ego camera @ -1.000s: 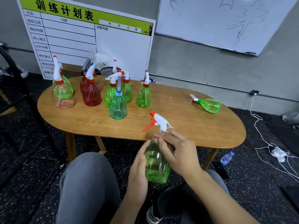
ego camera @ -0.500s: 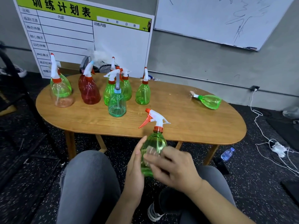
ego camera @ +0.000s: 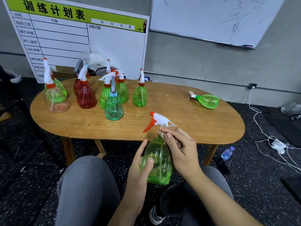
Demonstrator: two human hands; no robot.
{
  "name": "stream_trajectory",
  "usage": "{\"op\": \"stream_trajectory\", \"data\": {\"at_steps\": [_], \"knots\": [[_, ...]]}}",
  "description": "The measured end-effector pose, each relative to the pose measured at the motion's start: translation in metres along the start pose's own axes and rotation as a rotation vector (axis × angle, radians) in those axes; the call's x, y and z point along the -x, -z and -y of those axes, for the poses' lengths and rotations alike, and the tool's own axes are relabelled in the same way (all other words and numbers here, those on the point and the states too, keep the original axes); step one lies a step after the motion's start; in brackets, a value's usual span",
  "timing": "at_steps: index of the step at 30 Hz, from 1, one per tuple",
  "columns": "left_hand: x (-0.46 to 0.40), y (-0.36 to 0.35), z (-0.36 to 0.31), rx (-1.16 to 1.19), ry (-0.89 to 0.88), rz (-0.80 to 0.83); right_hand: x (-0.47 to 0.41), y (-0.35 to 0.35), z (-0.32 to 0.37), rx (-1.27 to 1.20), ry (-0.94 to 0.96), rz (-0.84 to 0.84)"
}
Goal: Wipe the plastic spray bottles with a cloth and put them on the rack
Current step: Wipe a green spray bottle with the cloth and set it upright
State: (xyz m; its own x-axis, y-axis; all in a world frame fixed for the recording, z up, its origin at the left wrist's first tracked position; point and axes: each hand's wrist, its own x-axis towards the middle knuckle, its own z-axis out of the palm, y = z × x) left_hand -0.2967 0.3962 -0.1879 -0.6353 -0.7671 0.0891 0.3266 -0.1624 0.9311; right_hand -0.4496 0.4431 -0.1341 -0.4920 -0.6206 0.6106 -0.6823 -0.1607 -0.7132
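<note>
Here, left hand (ego camera: 138,170) grip: fingers and thumb wrapped round belly of green bottle (ego camera: 157,163), held upright over lap, short of surface (ego camera: 187,121). Right hand (ego camera: 180,147) grip: fingertips pinched on small cloth wad (ego camera: 162,134) pressed at bottle neck, under white-orange sprayer (ego camera: 158,120). Other bottles (ego camera: 114,103) stand on surface; one (ego camera: 206,100) lies on side, far right. No rack in view. Risks: smooth plastic slipping in left grip while neck is rubbed; small cloth dropping from pinch.
</note>
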Motion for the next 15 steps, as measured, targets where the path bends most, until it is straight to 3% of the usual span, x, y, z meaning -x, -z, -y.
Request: {"op": "stream_trajectory", "data": {"at_steps": [10, 15], "knots": [[-0.002, 0.002, 0.008, -0.013, 0.03, -0.05, 0.015, -0.001, 0.007, 0.193, 0.077, 0.1], [-0.001, 0.0, 0.004, 0.031, 0.039, -0.057, 0.046, 0.008, 0.015, 0.346, 0.432, 0.237]]}}
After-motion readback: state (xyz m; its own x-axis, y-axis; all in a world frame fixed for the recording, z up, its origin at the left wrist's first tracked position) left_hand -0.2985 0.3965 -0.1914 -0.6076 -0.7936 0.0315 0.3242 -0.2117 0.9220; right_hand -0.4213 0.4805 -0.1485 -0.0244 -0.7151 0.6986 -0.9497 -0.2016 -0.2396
